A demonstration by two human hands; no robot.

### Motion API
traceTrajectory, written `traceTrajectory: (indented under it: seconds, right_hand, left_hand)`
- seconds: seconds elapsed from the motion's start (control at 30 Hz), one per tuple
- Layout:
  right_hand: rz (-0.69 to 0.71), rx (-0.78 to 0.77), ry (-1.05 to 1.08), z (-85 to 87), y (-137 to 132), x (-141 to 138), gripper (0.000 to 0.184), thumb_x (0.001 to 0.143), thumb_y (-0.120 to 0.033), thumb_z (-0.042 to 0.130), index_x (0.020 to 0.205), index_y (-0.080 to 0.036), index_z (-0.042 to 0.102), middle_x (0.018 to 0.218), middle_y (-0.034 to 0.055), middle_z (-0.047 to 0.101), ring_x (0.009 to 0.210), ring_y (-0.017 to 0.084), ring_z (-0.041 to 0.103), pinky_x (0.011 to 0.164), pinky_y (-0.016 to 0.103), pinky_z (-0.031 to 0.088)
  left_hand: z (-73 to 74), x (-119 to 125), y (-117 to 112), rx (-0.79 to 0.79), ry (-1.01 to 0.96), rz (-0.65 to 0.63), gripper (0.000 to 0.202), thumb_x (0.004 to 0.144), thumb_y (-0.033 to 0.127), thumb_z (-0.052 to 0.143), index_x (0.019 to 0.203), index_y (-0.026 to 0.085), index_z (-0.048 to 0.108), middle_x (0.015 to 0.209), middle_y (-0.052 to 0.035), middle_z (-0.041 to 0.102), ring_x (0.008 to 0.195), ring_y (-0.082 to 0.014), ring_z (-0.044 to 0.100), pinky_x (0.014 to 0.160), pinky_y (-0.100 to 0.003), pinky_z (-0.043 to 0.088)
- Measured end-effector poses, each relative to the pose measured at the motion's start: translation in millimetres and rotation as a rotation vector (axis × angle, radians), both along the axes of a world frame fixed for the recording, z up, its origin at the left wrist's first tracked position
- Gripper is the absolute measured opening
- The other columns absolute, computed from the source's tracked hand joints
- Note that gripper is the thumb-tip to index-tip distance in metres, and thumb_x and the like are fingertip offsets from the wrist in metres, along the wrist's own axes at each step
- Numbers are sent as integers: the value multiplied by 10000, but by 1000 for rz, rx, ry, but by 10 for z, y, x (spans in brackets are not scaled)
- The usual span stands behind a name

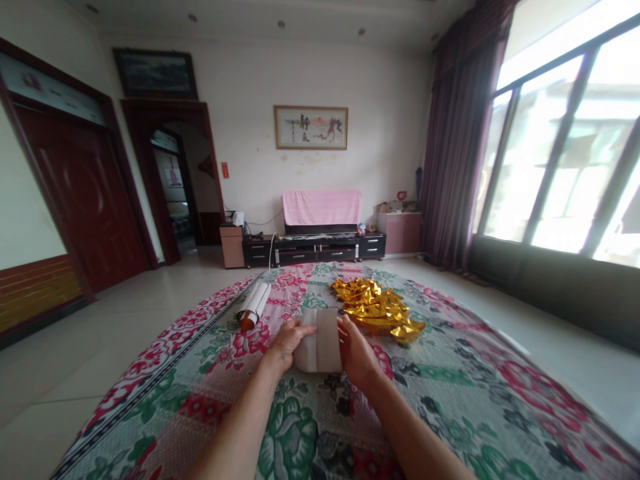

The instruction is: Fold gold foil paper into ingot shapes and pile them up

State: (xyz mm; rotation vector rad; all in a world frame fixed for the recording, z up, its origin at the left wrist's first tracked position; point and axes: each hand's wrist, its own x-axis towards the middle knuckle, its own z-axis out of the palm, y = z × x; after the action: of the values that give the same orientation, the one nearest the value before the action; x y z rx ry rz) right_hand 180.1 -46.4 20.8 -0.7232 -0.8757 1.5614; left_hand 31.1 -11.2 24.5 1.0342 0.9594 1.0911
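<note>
obs: your left hand (286, 343) grips the left edge of a stack of pale paper sheets (323, 347), thumb laid across the top, fingers curled under and partly hidden. your right hand (356, 353) clasps the stack's right edge the same way, palm turned inward. both hands are closed on it, one to each side.

position: the stack sits low over the floral cloth (450, 400), roughly centred in front of you. whether its underside touches the cloth you cannot tell from this view.

surroundings: a heap of folded gold foil pieces (377, 308) lies on the cloth just beyond your right hand, near the stack but apart from it. a white paper roll (254, 305) with a reddish end lies beyond your left hand, tilted away from you, also apart.

background: a dark tv cabinet (315, 248) stands against the far wall with a pink towel (322, 207) draped above it, and a framed calligraphy picture (311, 127) hangs higher up. dark red door (80, 193) at left; purple curtain (457, 147) and large window (565, 147) at right.
</note>
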Motion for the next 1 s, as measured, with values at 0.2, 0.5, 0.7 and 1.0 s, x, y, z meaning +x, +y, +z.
traceTrajectory:
  seconds: [0.2,0.5,0.7,1.0]
  right_hand:
    - [45,35,6,-70,26,1,421,709,-433,606,1070,-216,592,790,27,679,678,165,609,600,254,461]
    - [76,50,6,-71,6,17,387,720,-382,617,1073,-229,583,855,34,667,716,152,609,608,245,454]
    - [55,48,-25,-58,-21,9,317,690,-329,644,989,-228,611,882,25,655,727,136,597,624,250,456]
    - [8,37,-59,-50,-24,-32,285,646,-315,682,908,-212,640,759,-1,631,635,107,548,563,229,452]
  left_hand:
    - [21,21,-14,4,44,-11,418,520,290,731,878,99,633,591,-44,649,484,-146,562,484,-246,428]
    - [28,37,-10,61,163,30,421,540,334,716,881,96,648,569,-28,629,493,-140,549,476,-233,401]
    - [44,94,-24,93,233,45,395,541,342,713,859,114,658,549,-9,606,479,-127,525,471,-227,399]
    - [0,120,-31,119,210,6,365,563,326,688,858,113,659,542,-3,594,464,-115,509,460,-215,391]
